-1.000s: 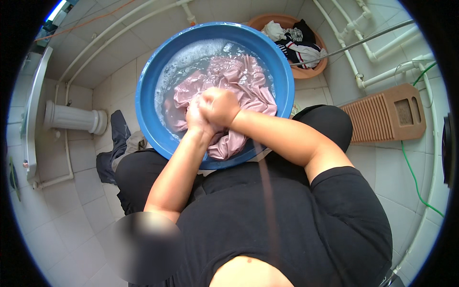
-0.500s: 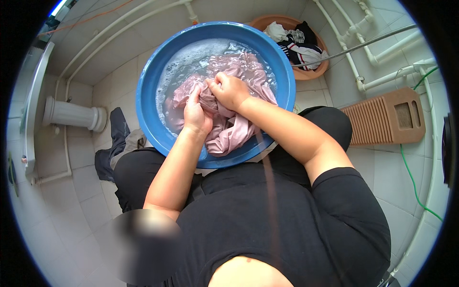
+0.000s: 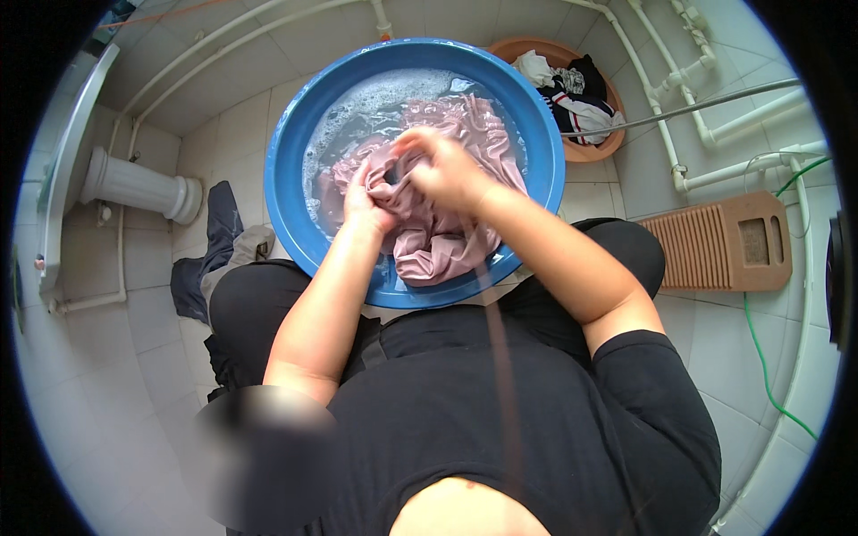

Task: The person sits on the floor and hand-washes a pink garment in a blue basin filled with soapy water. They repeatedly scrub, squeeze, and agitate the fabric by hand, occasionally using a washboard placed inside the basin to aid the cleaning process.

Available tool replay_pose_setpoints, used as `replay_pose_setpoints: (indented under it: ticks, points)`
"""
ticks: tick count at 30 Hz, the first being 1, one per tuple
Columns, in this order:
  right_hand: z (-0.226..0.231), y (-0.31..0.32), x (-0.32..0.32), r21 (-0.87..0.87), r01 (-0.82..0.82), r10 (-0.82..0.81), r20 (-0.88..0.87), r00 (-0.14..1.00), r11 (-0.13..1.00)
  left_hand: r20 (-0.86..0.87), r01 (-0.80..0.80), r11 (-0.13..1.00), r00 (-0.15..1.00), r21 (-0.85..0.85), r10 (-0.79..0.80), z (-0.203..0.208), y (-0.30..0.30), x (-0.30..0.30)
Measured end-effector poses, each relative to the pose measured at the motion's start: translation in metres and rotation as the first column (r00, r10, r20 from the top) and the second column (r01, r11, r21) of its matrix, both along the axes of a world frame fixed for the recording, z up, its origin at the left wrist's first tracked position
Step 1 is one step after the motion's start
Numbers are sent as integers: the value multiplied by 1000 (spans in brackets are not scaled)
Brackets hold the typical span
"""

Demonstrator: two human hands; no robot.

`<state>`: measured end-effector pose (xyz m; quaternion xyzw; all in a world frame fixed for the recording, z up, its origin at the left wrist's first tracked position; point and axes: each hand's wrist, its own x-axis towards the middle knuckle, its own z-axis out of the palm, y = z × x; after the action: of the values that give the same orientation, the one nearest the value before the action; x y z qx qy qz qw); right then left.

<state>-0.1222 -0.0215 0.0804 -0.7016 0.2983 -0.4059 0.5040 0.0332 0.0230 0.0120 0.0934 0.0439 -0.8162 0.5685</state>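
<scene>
A wet pink garment (image 3: 440,255) lies bunched in a blue basin (image 3: 275,183) of sudsy water, part of it draped toward the near rim. My left hand (image 3: 366,207) is closed on a fold of it near the middle of the basin, thumb uppermost. Just to the right, my right hand (image 3: 447,174) is curled over the same gathered cloth, its fingertips slightly blurred. Between the two hands the fabric forms a small open loop. The rest of the garment spreads under my right wrist toward the basin's far right side.
An orange-brown basin (image 3: 601,154) of black and white clothes stands beyond the blue one. To the right leans a brown washboard (image 3: 715,241) beside white pipes and a green cord (image 3: 766,380). Dark clothing (image 3: 219,241) and a white pedestal (image 3: 138,188) are at the left.
My right hand has risen and opened up a little from the cloth, and a loop of fabric now shows between the hands. The view has shifted slightly.
</scene>
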Motion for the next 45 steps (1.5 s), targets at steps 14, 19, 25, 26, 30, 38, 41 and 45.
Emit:
replay_pose_setpoints:
  ticks: [14, 19, 25, 26, 30, 38, 41, 45]
  points:
    - [-5, 38, 18, -573, 136, -296, -195, 935, 808, 217, -176, 953, 948, -246, 231, -39, 18, -38]
    - [9, 63, 21, -658, -13, -146, -186, 972, 753, 382, -213, 973, 909, 89, 164, -4, 15, -42]
    - [-12, -19, -5, -31, 213, -184, -632, 753, 977, 525, -276, 955, 832, 106, 182, 49, 4, -50]
    - [-9, -23, -9, 25, 124, -78, -650, 756, 992, 535, -327, 941, 811, 80, 237, 46, 0, -44]
    - [40, -15, -15, 280, -440, 470, -780, 414, 853, 504, -335, 934, 832, 127, 230, 22, -10, -5]
    - [7, -54, -27, -148, 127, -192, -850, 490, 981, 776, -637, 769, 508, 46, 375, 11, -14, 1]
    - [-4, -61, -4, -448, 10, -349, -682, 643, 894, 722, -567, 802, 633, 187, 280, -11, -17, 18]
    - [-40, -58, 39, -369, -234, -151, -766, 625, 900, 684, -492, 802, 714, 340, 147, -43, -20, 29]
